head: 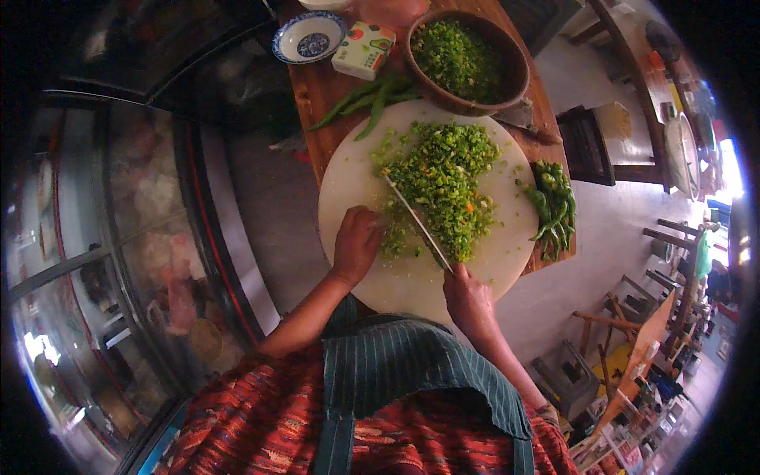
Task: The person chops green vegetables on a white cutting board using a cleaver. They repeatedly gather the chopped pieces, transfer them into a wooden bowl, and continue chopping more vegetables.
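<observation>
My right hand (469, 300) grips the handle of a kitchen knife (415, 219), seen nearly edge-on as a thin pale line slanting up and left. Its blade stands among a heap of finely chopped green peppers (454, 166) on a round white cutting board (350, 172). A few orange bits show in the heap. Left of the blade, my left hand (358, 243) is over the board with its fingers bent towards the chopped pieces. Its fingertips are blurred, and whether they hold anything is unclear.
Beyond the board, a brown bowl (414, 65) holds chopped greens. Whole green peppers lie at the right (553, 205) and upper left (380, 101) of the board. A printed tissue pack (363, 50) and a blue-and-white bowl (285, 38) stand on the wooden table (309, 95). Glass-paned doors (148, 172) are at left.
</observation>
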`<state>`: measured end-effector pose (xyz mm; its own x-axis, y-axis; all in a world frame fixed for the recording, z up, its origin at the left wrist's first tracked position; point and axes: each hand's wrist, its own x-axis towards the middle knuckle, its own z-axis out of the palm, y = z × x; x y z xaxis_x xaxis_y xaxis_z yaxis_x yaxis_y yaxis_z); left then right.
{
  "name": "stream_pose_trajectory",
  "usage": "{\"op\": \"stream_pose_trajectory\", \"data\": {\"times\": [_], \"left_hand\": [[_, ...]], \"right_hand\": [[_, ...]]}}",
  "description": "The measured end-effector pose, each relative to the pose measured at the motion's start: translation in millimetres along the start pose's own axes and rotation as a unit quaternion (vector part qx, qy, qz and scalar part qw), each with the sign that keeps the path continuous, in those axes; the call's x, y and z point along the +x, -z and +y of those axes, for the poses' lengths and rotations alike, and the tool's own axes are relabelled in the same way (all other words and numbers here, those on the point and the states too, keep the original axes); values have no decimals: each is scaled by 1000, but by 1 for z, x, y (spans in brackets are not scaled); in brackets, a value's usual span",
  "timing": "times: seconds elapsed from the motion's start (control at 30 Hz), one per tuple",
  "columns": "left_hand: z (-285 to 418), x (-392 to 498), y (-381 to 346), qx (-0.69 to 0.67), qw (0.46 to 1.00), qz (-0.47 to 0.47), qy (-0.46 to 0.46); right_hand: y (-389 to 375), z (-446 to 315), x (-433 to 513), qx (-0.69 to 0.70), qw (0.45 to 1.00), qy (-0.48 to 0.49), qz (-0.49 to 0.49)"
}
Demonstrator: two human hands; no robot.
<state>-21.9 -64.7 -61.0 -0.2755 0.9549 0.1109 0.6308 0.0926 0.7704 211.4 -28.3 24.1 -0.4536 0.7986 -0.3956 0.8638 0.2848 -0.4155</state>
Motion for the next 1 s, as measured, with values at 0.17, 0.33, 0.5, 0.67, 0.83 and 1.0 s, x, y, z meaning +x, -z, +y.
{"op": "stream_pose_trajectory", "data": {"times": [0.17, 0.33, 0.5, 0.67, 0.83, 1.0], "left_hand": [[1, -6, -4, -37, 999, 15, 6], [2, -6, -3, -84, 995, -2, 54], [-3, -7, 3, 0, 1000, 11, -16], [-5, -11, 2, -20, 999, 21, 29], [-6, -14, 5, -40, 996, 6, 73], [-4, -16, 10, -26, 998, 28, 50]], "right_hand": [[-5, 1, 2, -24, 1000, 5, -11], [-6, 2, 0, -18, 999, -26, 6], [-8, 6, -1, 0, 1000, -27, 13], [-4, 8, -4, 5, 999, -22, 38], [-5, 7, -3, 2, 999, -39, 14], [-9, 7, -4, 6, 1000, -25, 13]]}}
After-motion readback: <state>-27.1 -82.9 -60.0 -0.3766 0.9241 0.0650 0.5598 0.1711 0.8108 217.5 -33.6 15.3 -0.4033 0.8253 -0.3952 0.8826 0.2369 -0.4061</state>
